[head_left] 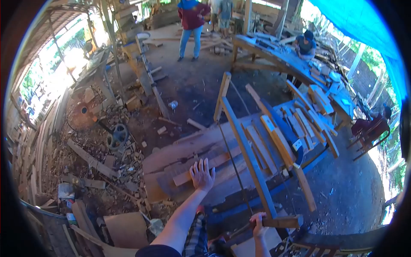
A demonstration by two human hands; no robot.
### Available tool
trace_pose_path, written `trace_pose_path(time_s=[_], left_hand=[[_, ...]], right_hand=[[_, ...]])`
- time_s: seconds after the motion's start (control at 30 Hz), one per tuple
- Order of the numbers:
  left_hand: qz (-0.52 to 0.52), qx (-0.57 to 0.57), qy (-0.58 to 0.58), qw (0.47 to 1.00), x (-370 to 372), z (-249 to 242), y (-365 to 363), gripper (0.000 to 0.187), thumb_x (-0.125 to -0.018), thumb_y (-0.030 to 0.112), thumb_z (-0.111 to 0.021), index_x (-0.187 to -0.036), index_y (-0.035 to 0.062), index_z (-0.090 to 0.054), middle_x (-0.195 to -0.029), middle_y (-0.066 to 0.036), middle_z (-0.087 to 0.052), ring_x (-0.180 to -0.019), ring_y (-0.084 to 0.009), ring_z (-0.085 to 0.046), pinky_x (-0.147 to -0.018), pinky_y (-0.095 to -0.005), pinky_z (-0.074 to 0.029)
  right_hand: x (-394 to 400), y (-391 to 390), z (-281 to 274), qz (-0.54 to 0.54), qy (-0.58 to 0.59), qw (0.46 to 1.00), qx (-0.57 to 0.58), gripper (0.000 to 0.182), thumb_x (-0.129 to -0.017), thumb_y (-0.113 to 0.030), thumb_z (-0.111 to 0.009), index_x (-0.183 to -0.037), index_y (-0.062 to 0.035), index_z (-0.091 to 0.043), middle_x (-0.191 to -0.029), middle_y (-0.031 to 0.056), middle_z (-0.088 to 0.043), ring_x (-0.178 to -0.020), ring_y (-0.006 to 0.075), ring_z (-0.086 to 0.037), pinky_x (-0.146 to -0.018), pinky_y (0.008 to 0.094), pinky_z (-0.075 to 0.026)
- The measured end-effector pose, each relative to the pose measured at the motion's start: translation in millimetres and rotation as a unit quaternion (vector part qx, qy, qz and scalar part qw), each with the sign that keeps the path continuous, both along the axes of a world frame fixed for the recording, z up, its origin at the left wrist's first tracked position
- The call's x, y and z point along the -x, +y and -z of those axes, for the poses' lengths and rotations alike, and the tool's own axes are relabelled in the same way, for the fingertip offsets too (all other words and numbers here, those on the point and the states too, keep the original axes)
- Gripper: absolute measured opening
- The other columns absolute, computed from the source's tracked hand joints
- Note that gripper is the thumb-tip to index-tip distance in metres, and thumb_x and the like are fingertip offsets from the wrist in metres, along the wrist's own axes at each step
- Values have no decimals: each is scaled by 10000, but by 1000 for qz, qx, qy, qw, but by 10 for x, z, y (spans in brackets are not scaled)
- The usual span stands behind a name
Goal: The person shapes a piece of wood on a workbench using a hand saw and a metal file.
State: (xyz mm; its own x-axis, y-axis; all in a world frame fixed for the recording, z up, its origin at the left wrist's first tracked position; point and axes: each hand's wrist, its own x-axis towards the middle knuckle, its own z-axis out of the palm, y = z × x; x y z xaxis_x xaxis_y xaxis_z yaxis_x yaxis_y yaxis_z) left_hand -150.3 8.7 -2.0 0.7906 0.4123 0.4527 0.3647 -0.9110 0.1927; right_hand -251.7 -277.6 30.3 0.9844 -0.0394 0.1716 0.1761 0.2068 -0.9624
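Observation:
My left hand lies palm down on a narrow wooden board, its fingers stretched out. The board rests on the wide plank top of a low workbench. To the right, my right hand is closed around the near end of a large wooden frame saw. The saw reaches away from me over the bench, its long middle beam slanting to a far crosspiece. Its thin dark blade runs along the left side and crosses over the board, to the right of my left hand.
Several cut wood strips are piled on the bench's right side. Offcuts and a handwheel litter the ground at left. A person stands at the back. Another person is at a long table; someone sits on a chair.

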Motion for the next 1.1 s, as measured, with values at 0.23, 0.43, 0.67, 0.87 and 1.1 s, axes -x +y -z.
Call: trace_pose_path(time_s=[0.23, 0.43, 0.67, 0.87, 1.1], left_hand=[[9, 11, -31, 999, -39, 82, 38, 540, -869, 417, -555, -1295, 89, -509, -1302, -133, -503, -1209, -343, -437, -1044, -513, -287], [6, 34, -21, 999, 7, 42, 4, 505, -901, 399, -536, -1296, 86, -513, -1292, -137, -518, -1203, -333, -438, -1040, -513, -281], [39, 79, 62, 994, -81, -127, 168, 463, -864, 422, -604, -1237, 151, -565, -1213, -109, -522, -1135, -307, -448, -986, -491, -302], [100, 24, 0, 995, -284, -8, 373, 445, -840, 445, -636, -1205, 195, -586, -1185, -90, -523, -1106, -306, -459, -954, -498, -317], [89, 48, 20, 995, -569, -59, 330, 365, -875, 449, -583, -1141, 201, -609, -1106, -52, -580, -1038, -265, -531, -892, -445, -345]], right_hand=[[-24, -66, 137, -11, 27, 1000, 1, 125, -931, -115, -556, -839, -58, -493, -655, 49, -525, -578, 150, -518, -590, 304, -465], [-22, -80, -6, -38, 23, 999, 19, 106, -942, -87, -527, -844, -58, -497, -678, 44, -520, -632, 147, -526, -622, 303, -458], [-73, -71, -190, -57, 2, 998, 35, 130, -932, -105, -546, -820, -52, -507, -686, 55, -527, -638, 156, -540, -634, 303, -461], [-139, -46, -509, -51, 13, 998, 26, 138, -928, -133, -571, -839, -41, -519, -692, 68, -526, -647, 165, -537, -651, 314, -463], [-64, -48, -507, -64, 35, 997, 11, 162, -917, -179, -615, -850, -43, -558, -755, 40, -552, -695, 125, -516, -622, 266, -412]])
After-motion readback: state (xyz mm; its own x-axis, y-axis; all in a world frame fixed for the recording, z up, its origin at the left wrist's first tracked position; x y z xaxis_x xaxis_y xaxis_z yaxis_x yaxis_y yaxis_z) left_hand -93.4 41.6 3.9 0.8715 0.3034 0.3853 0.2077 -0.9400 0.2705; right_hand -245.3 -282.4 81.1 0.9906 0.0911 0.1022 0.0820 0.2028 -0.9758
